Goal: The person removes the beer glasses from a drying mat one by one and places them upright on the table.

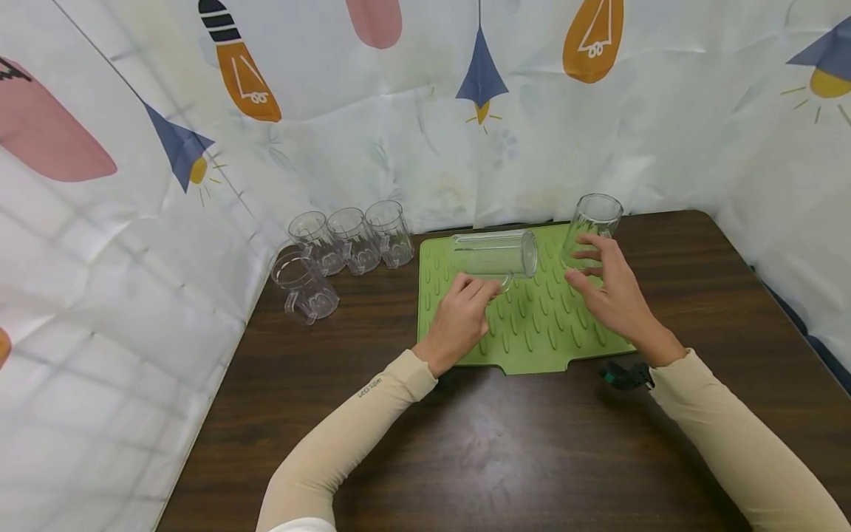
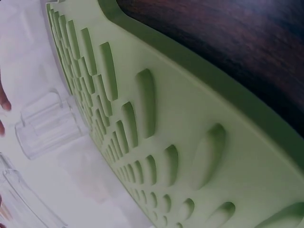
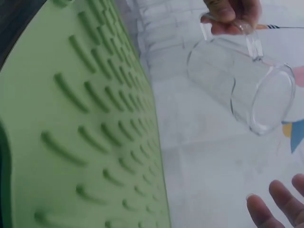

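Note:
My left hand grips a clear glass mug by its handle. That mug lies sideways in the air over the green drying mat, its thick-rimmed end pointing right. The right wrist view shows the same glass mug apart from the mat, with left-hand fingers around the handle. My right hand is spread with nothing in it, just in front of a second glass mug standing at the mat's back right. The left wrist view has this standing mug on the mat, handle visible.
Several more glass mugs stand at the back left of the dark wooden table. A small dark object with a green spot shows beside the right sleeve. A printed curtain hangs along the table's back and left edges.

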A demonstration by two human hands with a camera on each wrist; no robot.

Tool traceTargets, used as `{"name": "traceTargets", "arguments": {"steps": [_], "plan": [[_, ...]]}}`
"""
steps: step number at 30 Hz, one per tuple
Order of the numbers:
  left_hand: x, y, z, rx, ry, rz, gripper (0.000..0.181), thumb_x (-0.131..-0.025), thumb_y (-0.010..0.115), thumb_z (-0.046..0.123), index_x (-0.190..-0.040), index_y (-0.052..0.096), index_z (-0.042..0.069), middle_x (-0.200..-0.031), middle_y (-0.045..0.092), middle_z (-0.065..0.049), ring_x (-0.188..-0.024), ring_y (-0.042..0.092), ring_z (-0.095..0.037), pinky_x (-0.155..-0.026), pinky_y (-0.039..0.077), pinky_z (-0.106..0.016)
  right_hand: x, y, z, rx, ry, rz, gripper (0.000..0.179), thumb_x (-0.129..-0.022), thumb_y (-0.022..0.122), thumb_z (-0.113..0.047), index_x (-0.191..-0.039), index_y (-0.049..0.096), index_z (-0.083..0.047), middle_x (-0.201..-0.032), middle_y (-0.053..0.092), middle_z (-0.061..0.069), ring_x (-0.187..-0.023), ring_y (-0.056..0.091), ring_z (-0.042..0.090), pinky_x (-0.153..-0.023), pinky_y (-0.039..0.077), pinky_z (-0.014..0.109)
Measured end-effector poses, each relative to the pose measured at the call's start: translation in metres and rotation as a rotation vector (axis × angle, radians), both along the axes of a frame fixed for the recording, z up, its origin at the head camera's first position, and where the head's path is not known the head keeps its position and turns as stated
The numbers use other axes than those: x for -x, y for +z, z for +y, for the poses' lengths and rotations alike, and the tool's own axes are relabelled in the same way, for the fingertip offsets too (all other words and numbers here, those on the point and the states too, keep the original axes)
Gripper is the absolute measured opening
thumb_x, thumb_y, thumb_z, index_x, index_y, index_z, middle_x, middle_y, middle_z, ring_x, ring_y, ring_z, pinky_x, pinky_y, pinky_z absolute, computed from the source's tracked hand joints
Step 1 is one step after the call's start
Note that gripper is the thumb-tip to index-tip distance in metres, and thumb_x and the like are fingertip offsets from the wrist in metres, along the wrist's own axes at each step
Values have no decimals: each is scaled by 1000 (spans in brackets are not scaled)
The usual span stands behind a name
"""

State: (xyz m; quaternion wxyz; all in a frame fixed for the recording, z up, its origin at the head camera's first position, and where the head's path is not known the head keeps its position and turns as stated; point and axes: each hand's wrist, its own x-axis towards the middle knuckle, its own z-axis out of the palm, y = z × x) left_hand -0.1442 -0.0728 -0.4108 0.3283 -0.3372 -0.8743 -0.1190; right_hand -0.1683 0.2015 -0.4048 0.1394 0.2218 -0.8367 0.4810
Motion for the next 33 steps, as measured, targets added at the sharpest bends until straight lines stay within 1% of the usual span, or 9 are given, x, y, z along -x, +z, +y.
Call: {"name": "traceTargets", "arguments": {"steps": [2,4,7,8,13,15,19,26,33], "plan": [[-1,0,1,22,5,19,48,-77,57,-17,-113,70,12,-101,77,1,-90,59,-18,-82,51,-26,2,2,-5,10,15,-53,59,-107,56,-23,-159,31,-13,-159,39,15,-135,53,38,-101,47,22],[-2,0,2,43,12,36,49,-76,57,-17,-113,70,13,-100,77,1,-88,58,-17,-80,51,-25,5,2,-11,29,36,-96,60,-107,56,-22,-160,30,-12,-160,37,16,-137,52,39,-105,49,35],[-3,0,3,61,19,46,50,-76,58,-17,-113,71,14,-99,77,2,-87,56,-17,-77,50,-24,9,2,-18,64,74,-143,62,-107,56,-20,-160,27,-10,-162,35,18,-138,51,42,-106,48,50],[-4,0,3,64,20,47,49,-76,59,-16,-113,71,14,-99,77,3,-86,55,-17,-76,49,-24,11,2,-21,77,86,-154,63,-106,57,-19,-160,27,-10,-162,35,19,-138,51,42,-106,49,49],[-4,-1,4,79,26,62,48,-74,62,-15,-111,71,15,-95,77,3,-81,52,-17,-75,46,-26,16,-1,-29,115,113,-196,66,-104,63,-18,-160,28,-11,-162,36,18,-138,52,41,-97,49,15],[-4,-2,4,90,32,72,49,-72,63,-15,-110,71,14,-93,77,3,-79,51,-17,-75,45,-26,18,-3,-32,128,127,-211,67,-103,63,-18,-160,28,-11,-162,35,18,-139,51,42,-94,47,8],[-5,-4,4,119,51,83,49,-73,65,-13,-112,72,15,-94,77,3,-76,47,-17,-73,42,-27,20,-6,-37,142,152,-252,68,-103,64,-18,-160,28,-12,-162,36,16,-141,49,42,-93,47,10],[-6,-8,3,163,69,97,45,-79,61,-11,-114,72,15,-93,76,2,-74,41,-17,-70,41,-27,21,-7,-44,169,179,-328,71,-101,67,-21,-160,28,-17,-159,38,16,-139,48,37,-92,49,12],[-6,-10,2,211,60,125,43,-82,62,-9,-113,75,17,-94,78,4,-73,45,-16,-69,42,-25,24,-10,-48,176,158,-356,76,-98,73,-23,-160,29,-20,-160,37,13,-135,51,31,-94,53,19]]}}
